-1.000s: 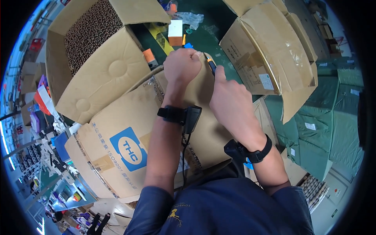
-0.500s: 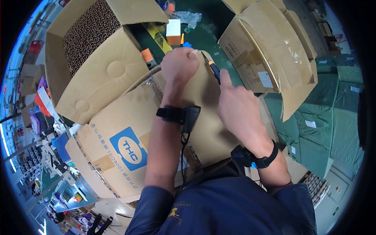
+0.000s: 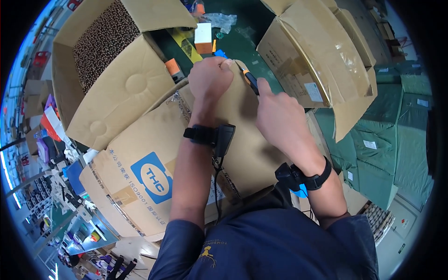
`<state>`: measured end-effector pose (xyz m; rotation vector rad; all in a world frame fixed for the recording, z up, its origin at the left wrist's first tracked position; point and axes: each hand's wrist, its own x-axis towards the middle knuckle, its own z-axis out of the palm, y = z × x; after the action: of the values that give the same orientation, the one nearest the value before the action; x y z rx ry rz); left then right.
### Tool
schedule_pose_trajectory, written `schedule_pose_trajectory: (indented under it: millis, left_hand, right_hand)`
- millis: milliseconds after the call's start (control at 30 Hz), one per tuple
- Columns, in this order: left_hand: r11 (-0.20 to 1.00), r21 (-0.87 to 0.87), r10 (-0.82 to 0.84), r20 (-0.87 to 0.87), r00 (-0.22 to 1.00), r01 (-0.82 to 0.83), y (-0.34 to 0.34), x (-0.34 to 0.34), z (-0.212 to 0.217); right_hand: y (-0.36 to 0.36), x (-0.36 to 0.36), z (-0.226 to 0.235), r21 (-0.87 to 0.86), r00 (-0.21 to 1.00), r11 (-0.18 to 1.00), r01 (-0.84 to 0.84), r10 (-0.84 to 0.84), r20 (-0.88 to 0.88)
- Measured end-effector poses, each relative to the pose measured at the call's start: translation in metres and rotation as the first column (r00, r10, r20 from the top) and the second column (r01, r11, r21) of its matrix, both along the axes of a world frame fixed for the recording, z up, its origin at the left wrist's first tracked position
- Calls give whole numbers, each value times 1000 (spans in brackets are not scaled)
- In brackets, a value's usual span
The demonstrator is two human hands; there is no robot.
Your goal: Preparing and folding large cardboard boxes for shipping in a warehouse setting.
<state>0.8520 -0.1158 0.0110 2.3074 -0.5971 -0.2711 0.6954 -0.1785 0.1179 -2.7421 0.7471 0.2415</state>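
A large brown cardboard box (image 3: 123, 205) with a blue printed mark lies in front of me. My left hand (image 3: 211, 78) is closed on the far edge of its broad cardboard flap (image 3: 245, 140), thumb toward the edge. In my right hand (image 3: 283, 119) is a utility knife (image 3: 251, 81) with a black and orange handle, its index finger stretched along the handle. The blade points at the flap's far edge, close to the left thumb; whether it touches the cardboard I cannot tell. Both wrists wear black straps with small devices.
An open carton (image 3: 135, 84) full of small dark brown pieces stands at the far left. Another open carton (image 3: 298, 60) is at the far right, beside green wrapped stacks (image 3: 373, 135). A small white and orange box (image 3: 203, 37) and clear plastic (image 3: 219, 21) lie on the green surface.
The view has shifted slightly. My right hand and the knife have moved a little left and away from me, while my left hand keeps its hold on the flap's edge.
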Motion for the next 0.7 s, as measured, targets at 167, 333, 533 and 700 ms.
schedule_pose_trajectory:
  millis: [167,333,533,700]
  left_hand:
    - [1000,-21,1,-4,1000,-1,0,0,-1]
    - [1000,-5,-5,8,1000,5,-1,1,-3]
    - [1000,22,2,21,1000,-3,-3,3,-3]
    - [1000,23,23,-46,999,-22,0,0,2]
  right_hand:
    - [12,-8,10,19,999,999,48,-48,-22]
    - [10,-6,4,21,999,999,41,-41,-22]
    - [1,7,-2,2,999,1000,-4,4,-51]
    - [2,-7,12,39,999,999,20,-19,-47]
